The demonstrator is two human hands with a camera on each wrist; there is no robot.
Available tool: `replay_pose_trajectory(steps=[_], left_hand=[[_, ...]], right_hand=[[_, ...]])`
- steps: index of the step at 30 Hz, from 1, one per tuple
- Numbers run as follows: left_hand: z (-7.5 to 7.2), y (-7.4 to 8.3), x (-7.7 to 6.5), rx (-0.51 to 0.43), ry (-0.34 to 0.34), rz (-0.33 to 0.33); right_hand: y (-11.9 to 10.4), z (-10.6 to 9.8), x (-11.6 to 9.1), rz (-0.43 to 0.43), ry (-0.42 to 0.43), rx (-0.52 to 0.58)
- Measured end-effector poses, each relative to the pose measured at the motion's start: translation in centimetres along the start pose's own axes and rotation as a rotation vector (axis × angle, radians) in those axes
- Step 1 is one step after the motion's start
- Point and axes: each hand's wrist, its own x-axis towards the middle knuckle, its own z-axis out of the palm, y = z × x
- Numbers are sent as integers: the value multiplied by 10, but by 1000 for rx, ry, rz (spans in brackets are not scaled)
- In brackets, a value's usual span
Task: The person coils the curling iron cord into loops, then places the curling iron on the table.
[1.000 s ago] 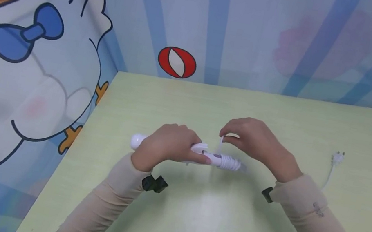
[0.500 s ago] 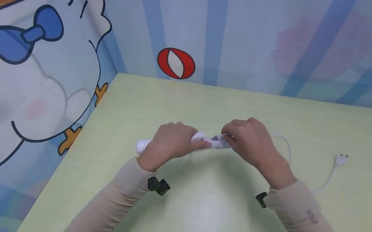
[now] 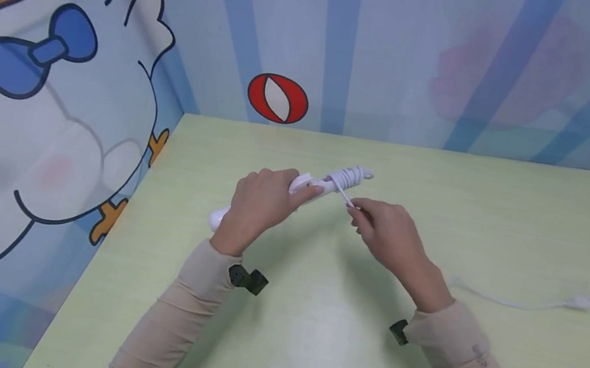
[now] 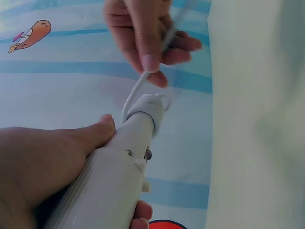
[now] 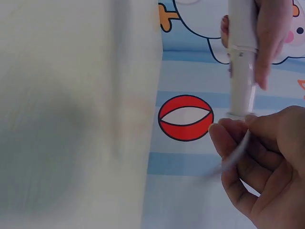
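My left hand (image 3: 263, 205) grips a white curling iron (image 3: 323, 185) above the table, its rounded end showing at the left behind the wrist. White cord (image 3: 348, 177) is wound in several turns round the handle's far end, which tilts up and to the right. My right hand (image 3: 388, 234) pinches a loose strand (image 3: 342, 193) of that cord between thumb and fingers, just right of the coil. In the left wrist view, the iron's barrel (image 4: 105, 181) and coil (image 4: 147, 109) show up close. In the right wrist view, the strand (image 5: 237, 153) trails blurred from the fingertips.
A white two-pin plug (image 3: 581, 302) on the trailing cord (image 3: 516, 305) is at the right over the pale table (image 3: 300, 356). Behind the table stands a wall (image 3: 401, 51) with cartoon prints. The plug looks blurred.
The handle's wound end has swung up and away from me. My right hand has circled over and round it, ending nearer me. The plug has shifted right and toward me.
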Motion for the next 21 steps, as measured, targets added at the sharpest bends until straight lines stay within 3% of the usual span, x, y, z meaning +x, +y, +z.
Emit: replay_pose_trajectory(steps=[3, 8, 15, 21], left_hand=[[-3, 0, -1, -67, 5, 16], [-8, 0, -4, -183, -57, 46], [-15, 2, -7, -260, -112, 106], [-19, 2, -10, -351, -172, 153]], right_hand=[[6, 5, -1, 13, 0, 49], [20, 8, 3, 35, -26, 184], [37, 9, 7, 37, -55, 364], [23, -4, 5, -6, -34, 436]])
